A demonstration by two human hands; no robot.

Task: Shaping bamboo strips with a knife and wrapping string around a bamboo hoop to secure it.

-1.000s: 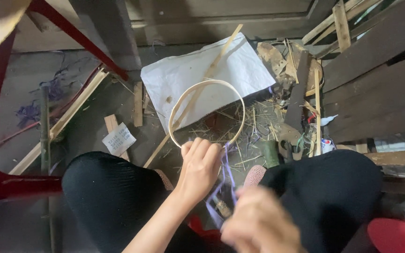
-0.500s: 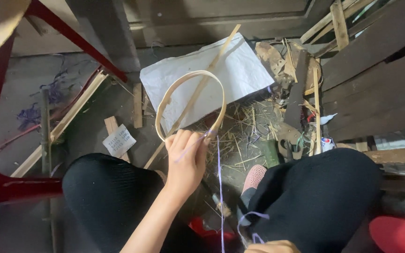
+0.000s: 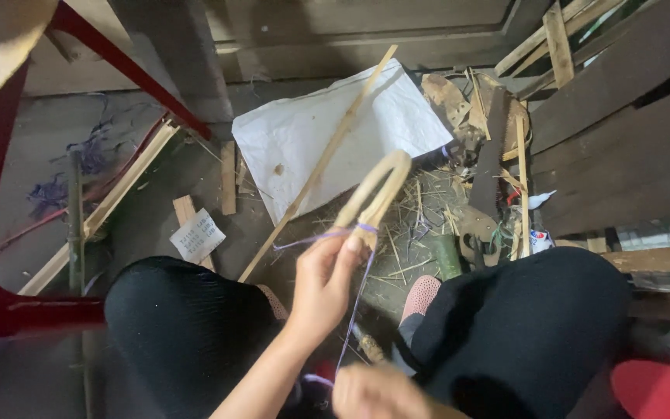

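Note:
My left hand [image 3: 321, 283] pinches a pale bamboo hoop [image 3: 372, 194] at its lower end, holding it edge-on above my knees. A purple string [image 3: 354, 299] is wound around the hoop just above my fingers and runs down to my right hand [image 3: 374, 392], which is closed on it at the bottom edge of the view. A loose end of the string trails left from the binding. Both of my legs, in black trousers, frame the hands.
A white sheet [image 3: 327, 128] lies on the floor ahead with a long bamboo strip [image 3: 316, 167] across it. Wood offcuts, straw and scraps litter the right side. A red chair frame [image 3: 9, 310] stands at left; a paper slip [image 3: 197, 235] lies near my left knee.
The hoop has turned from face-on to edge-on and shifted right. My right hand dropped down to the frame's bottom, pulling the purple string taut.

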